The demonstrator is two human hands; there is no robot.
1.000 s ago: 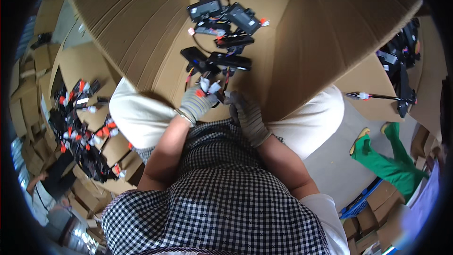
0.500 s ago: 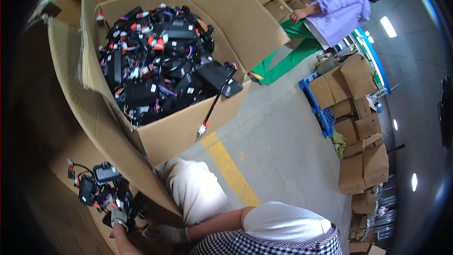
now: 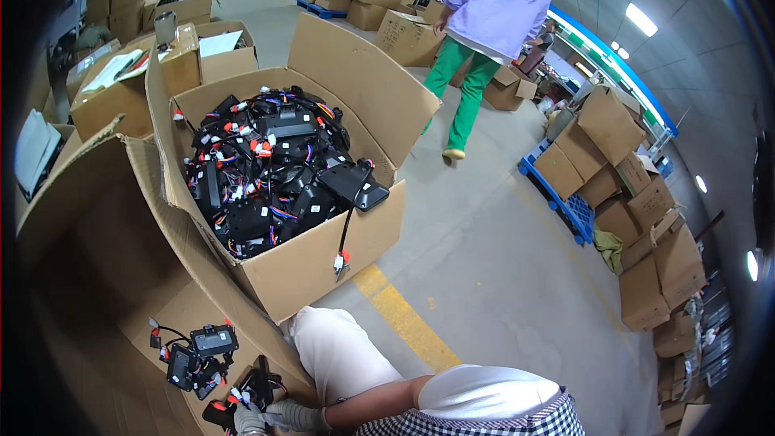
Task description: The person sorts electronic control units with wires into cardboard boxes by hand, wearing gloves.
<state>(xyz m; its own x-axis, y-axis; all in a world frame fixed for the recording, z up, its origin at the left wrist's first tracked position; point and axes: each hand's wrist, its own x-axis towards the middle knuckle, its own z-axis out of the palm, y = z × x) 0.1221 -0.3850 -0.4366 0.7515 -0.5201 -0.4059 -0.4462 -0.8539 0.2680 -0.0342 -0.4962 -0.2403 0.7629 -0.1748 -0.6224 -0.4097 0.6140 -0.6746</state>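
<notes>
Both my hands wear pale gloves and are low inside the near cardboard box [image 3: 173,295]. My left hand [image 3: 249,420] is closed at the wires and connectors of a black electronic module [image 3: 260,383]. Against it, from the right, my right hand [image 3: 295,416] reaches in with its fingers close together at the same spot; what its fingertips grip is hidden. Just beyond the hands, a small cluster of black modules [image 3: 214,340] with cables and red and white plugs lies on the box's bottom.
Ahead stands an open carton [image 3: 323,270] heaped with black wired modules [image 3: 282,161], one cable hanging over its rim. A person [image 3: 496,8] in a purple top and green trousers is beyond. Boxes [image 3: 654,274] and a blue pallet [image 3: 565,202] line the right side.
The view has tilted up, so the boxes sit lower in it. My left hand has drawn back from the module cluster and now meets my right hand. The other person has walked farther away.
</notes>
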